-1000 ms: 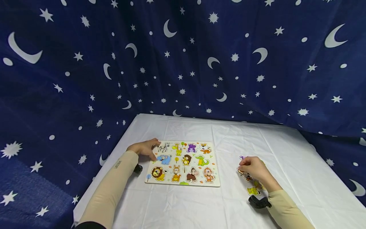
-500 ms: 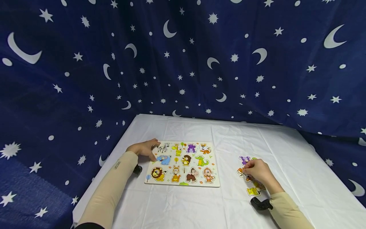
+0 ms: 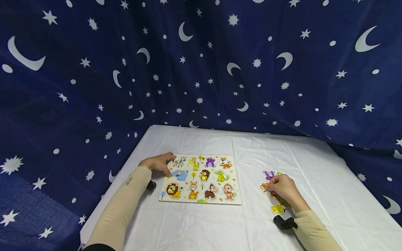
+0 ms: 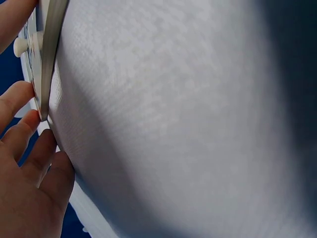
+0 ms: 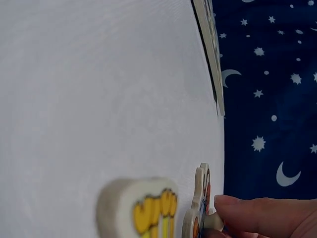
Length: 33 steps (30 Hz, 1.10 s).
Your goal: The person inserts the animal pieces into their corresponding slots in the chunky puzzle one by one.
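A wooden animal puzzle board (image 3: 199,200) lies flat on the white-covered table. My left hand (image 3: 158,162) rests at its left edge, thumb and fingers spread apart. In the left wrist view, fingertips (image 4: 30,119) touch the board's edge beside a white knob (image 4: 21,47). Right of the board, my right hand (image 3: 284,188) pinches the knob (image 5: 213,221) of an orange animal puzzle piece (image 3: 263,188) among the loose pieces. Beyond that hand lies a purple piece (image 3: 268,175); nearer me is a yellow piece (image 3: 277,209). The hand partly hides several pieces.
A white cloth (image 3: 204,226) covers the table. Dark blue curtains (image 3: 201,69) with moons and stars hang behind and to the left. A black wrist device (image 3: 284,222) is on the right wrist, close to the yellow piece.
The right hand has shifted slightly toward me and to the right, uncovering the purple piece. In the last half second it has barely moved. The left hand and the board stay put.
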{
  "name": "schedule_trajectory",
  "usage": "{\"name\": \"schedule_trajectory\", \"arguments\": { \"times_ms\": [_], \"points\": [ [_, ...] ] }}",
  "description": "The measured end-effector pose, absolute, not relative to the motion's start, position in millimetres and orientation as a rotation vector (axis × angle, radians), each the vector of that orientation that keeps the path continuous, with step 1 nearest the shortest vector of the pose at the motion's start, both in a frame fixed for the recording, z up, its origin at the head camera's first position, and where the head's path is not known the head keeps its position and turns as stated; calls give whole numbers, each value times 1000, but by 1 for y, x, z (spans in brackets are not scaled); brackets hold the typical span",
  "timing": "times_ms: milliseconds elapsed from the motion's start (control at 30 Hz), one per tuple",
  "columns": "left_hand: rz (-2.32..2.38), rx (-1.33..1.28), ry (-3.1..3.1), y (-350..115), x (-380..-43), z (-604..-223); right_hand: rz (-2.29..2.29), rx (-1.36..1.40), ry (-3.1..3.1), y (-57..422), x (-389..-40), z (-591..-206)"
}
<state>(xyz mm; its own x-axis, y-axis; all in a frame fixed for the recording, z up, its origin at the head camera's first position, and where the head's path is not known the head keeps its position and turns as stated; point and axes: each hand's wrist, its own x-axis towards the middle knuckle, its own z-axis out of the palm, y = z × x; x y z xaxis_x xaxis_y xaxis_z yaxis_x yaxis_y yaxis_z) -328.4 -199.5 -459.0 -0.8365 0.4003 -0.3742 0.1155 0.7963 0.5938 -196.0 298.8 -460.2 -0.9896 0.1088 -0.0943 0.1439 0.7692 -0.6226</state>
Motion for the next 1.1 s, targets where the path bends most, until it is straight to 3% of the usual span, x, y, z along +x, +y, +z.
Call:
{"name": "schedule_trajectory", "arguments": {
  "times_ms": [1100],
  "points": [
    [797,431,2490,-198,-325,-458,-1020,202,2956,287,-195,-462]
  ]
}}
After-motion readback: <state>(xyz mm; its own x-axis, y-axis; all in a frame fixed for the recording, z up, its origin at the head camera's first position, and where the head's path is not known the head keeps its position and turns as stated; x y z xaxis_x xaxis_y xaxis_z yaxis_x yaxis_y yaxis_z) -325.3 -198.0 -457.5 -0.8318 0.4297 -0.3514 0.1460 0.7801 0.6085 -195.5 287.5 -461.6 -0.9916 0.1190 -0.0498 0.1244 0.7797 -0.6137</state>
